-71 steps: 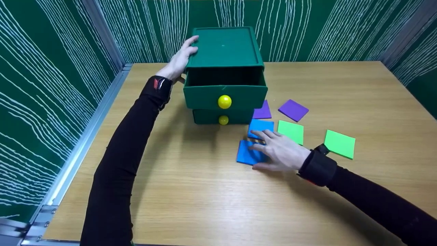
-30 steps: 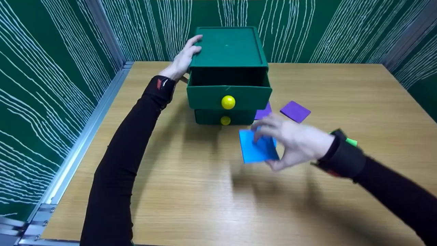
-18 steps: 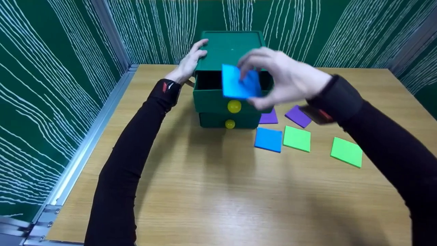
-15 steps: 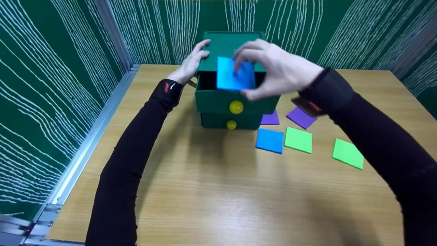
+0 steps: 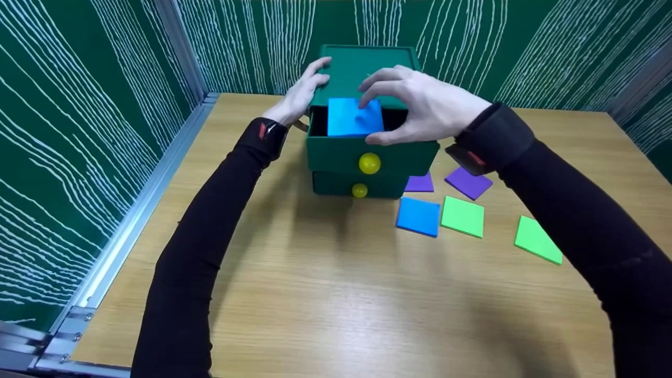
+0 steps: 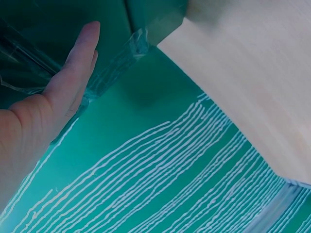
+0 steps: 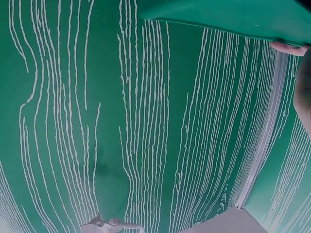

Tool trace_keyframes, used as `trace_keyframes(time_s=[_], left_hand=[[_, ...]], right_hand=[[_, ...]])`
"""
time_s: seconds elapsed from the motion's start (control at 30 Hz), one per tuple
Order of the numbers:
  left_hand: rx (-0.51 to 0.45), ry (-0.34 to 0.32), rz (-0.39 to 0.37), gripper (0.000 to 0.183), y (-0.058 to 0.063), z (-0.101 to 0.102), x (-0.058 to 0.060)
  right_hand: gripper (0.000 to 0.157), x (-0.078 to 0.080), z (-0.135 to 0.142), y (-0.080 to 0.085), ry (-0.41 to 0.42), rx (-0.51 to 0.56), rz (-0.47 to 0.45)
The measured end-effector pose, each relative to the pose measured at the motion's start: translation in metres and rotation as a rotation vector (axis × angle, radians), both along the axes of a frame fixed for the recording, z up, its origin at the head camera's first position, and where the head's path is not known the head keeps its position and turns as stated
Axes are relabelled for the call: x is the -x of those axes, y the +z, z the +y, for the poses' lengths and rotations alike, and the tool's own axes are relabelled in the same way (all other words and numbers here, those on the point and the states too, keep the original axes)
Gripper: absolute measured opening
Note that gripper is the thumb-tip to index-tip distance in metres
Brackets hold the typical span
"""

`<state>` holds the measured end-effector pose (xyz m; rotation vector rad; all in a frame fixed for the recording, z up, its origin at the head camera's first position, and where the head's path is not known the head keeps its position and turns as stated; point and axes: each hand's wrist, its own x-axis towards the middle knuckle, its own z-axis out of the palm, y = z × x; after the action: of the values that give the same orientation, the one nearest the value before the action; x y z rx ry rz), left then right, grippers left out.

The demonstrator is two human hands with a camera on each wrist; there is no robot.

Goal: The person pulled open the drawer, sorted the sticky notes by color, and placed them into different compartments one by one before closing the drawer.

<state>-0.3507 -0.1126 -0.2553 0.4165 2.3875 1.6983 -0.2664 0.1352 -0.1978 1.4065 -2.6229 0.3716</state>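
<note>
A green two-drawer box stands on the table, its upper drawer pulled out. My left hand rests on the box's left side, fingers over the top edge; the left wrist view shows this hand lying along the green wall. Over the open drawer, my right hand has its fingers and thumb spread in a curve. A blue square tile is at the drawer mouth beneath these fingertips and looks released. The right wrist view catches only part of the right hand.
On the table right of the box lie another blue tile, two green tiles and two purple tiles. The lower drawer is closed. Green walls with white lines surround the wooden table.
My right hand lifted the nearer blue tile off the table and carried it up to the open drawer. The tile then dropped lower relative to the fingers. The left hand stayed on the box.
</note>
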Motion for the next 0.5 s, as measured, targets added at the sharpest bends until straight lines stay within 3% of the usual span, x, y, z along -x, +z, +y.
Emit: trace_keyframes(time_s=[0.27,0.5], left_hand=[[0.051,0.025,-0.071,0.057,0.002,-0.002,-0.003],[0.031,0.007,-0.038,0.057,0.000,0.000,-0.002]], right_hand=[[0.051,-0.003,0.011,-0.009,0.056,0.048,0.106],[0.048,-0.014,0.040,-0.018,0.043,0.107,0.162]])
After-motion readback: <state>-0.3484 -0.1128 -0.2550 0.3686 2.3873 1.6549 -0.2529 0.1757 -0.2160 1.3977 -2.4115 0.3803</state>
